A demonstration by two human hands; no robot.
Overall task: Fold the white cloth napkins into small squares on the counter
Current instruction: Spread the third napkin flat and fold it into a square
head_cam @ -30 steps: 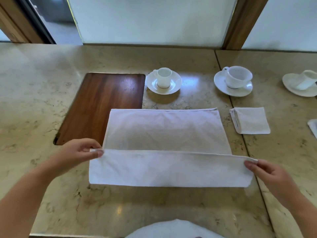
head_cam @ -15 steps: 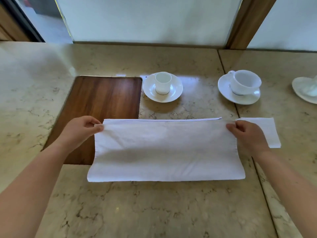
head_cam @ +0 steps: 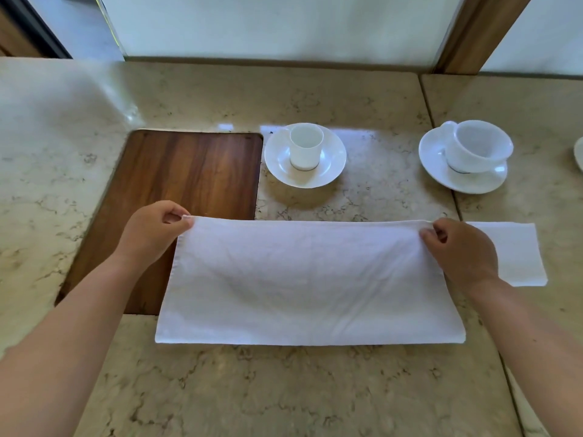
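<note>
A white cloth napkin lies doubled over into a wide rectangle on the marble counter, its fold along the near edge. My left hand pinches the far left corner between thumb and fingers. My right hand pinches the far right corner. The far edge is held slightly raised. A small folded white napkin square rests on the counter just right of my right hand, partly hidden by it.
A dark wooden board is set into the counter at the left, partly under the napkin. Behind stand a small white cup on a saucer and a larger cup on a saucer. Another white saucer's rim shows at the right edge.
Both hands carried the near edge of the napkin away from me and over to the far edge, doubling the cloth. The view shifted left and closer.
</note>
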